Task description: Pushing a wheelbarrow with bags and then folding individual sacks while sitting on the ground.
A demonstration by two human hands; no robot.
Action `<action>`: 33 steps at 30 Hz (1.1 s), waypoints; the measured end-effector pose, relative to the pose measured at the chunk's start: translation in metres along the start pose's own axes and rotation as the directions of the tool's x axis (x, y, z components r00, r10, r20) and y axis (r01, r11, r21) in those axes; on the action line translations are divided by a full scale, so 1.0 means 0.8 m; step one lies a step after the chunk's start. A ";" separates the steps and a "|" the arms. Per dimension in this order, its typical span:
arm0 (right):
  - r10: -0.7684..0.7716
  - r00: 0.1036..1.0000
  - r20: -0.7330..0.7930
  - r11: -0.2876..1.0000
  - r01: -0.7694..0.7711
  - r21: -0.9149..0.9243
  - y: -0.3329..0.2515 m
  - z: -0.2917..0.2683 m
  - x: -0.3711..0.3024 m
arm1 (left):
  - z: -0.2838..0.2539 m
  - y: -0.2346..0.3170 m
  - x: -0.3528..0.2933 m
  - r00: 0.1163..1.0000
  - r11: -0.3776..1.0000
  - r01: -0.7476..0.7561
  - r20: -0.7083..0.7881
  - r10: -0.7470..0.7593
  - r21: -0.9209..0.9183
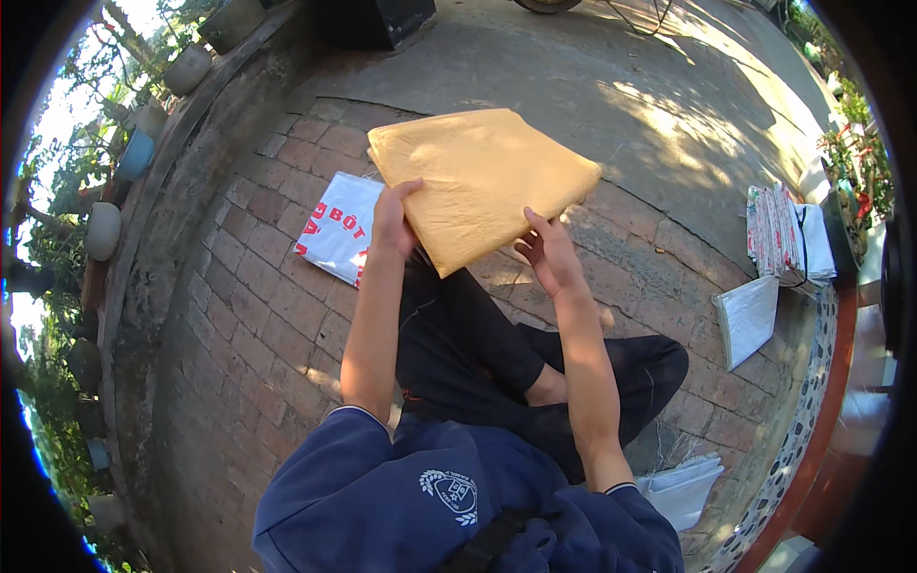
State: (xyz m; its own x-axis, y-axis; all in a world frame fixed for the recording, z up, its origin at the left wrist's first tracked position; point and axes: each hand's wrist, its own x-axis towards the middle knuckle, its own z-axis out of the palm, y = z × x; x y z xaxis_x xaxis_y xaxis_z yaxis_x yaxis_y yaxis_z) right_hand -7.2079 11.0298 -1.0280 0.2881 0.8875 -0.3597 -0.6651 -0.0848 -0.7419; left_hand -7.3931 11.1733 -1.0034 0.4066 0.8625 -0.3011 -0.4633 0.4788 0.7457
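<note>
A folded yellow sack (487,186), flat and roughly four-sided, is held up in front of me above my crossed legs. My left hand (394,218) grips its left edge, thumb on top and fingers mostly hidden underneath. At the lower right edge, my right hand (549,250) pinches the sack with its thumb on the upper face and its fingers curled below. On the bricks just left of my left hand lies a folded white sack (336,229) with red print, partly covered by that hand and forearm.
At the right, a tied stack of folded sacks (778,234) stands by a planter, with a folded white sack (748,320) before it. Another white sack (683,492) with frayed threads lies by my right elbow. A raised concrete ledge (143,277) with pots runs along the left.
</note>
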 end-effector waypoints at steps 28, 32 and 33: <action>0.095 0.950 -0.299 0.912 -0.203 -0.356 0.156 -0.175 -0.056 | -0.399 -0.033 0.014 0.761 0.906 -0.404 -0.596 0.256 -0.127; 0.063 0.954 -0.294 0.916 -0.172 -0.362 0.154 -0.173 -0.054 | -0.402 -0.031 0.004 0.753 0.863 -0.468 -0.598 0.276 -0.191; 0.048 0.953 -0.298 0.918 -0.160 -0.364 0.152 -0.176 -0.055 | -0.385 -0.036 0.004 0.760 0.870 -0.454 -0.593 0.266 -0.192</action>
State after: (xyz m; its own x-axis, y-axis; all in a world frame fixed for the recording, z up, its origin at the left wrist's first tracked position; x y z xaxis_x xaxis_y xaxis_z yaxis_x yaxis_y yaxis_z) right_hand -7.2045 10.9163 -1.1820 0.4479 0.7068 -0.5476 -0.4058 -0.3850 -0.8289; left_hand -7.6209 11.2128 -1.2088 -0.2808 0.8801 -0.3829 -0.7385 0.0567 0.6718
